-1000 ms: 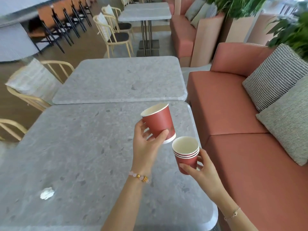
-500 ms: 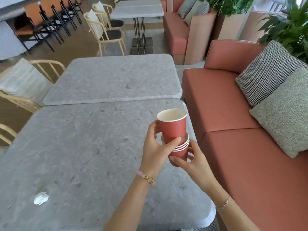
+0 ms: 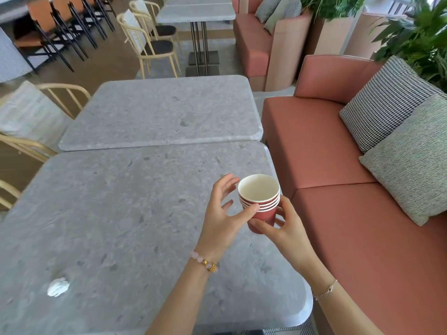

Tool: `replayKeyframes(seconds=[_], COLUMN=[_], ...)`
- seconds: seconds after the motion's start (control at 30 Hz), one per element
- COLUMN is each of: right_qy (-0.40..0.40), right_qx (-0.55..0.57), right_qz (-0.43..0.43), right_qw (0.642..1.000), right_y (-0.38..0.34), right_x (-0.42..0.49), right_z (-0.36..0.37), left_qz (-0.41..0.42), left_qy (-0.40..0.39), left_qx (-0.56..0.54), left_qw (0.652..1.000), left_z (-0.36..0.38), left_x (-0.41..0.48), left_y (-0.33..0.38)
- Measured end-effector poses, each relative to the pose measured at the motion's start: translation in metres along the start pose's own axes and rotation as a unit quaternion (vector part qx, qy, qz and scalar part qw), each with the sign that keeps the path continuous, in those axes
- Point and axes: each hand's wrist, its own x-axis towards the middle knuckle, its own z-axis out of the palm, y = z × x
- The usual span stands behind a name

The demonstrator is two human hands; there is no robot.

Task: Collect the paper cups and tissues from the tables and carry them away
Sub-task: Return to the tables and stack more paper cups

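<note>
A stack of several red paper cups (image 3: 263, 215) with white rims is held above the right edge of the near grey table (image 3: 116, 213). My right hand (image 3: 285, 228) grips the stack's lower part from the right, thumb across the front. My left hand (image 3: 223, 218) is just left of the stack with its fingers spread and loose; only the thumb tip touches the rims. A crumpled white tissue (image 3: 58, 287) lies on the near table at the lower left.
A second grey table (image 3: 164, 112) butts against the near one. A red sofa (image 3: 338, 189) with two cushions (image 3: 391, 131) runs along the right. Wooden chairs (image 3: 31, 122) stand on the left; more tables, chairs and plants lie beyond.
My left hand brought a single red cup over and pushed it down into the stack in my right hand, then let go and opened its fingers.
</note>
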Motion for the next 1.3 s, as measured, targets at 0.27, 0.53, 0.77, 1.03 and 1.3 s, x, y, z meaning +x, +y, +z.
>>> replayKeyframes(seconds=[0.27, 0.53, 0.77, 1.03, 1.3], right_qy=[0.008, 0.018, 0.022, -0.005, -0.041], right_qx=[-0.008, -0.004, -0.010, -0.003, 0.008], right_qz=[-0.019, -0.025, -0.045, -0.059, -0.072], right_qw=[1.000, 1.000, 0.999, 0.998, 0.996], right_y=[-0.006, -0.009, -0.010, -0.017, -0.020], right_x=[0.003, 0.001, -0.001, -0.007, -0.011], right_z=[-0.003, -0.007, -0.013, -0.010, -0.006], left_qz=[0.108, 0.241, 0.219, 0.230, 0.216], left_qy=[0.015, 0.050, 0.047, 0.076, 0.113], left_qx=[0.186, 0.425, 0.475, 0.490, 0.511], left_qw=[0.976, 0.871, 0.851, 0.838, 0.824], left_z=[-0.013, -0.025, -0.036, -0.040, -0.045], left_x=[0.003, 0.006, -0.004, -0.020, -0.041], left_y=[0.010, 0.014, 0.010, 0.017, 0.019])
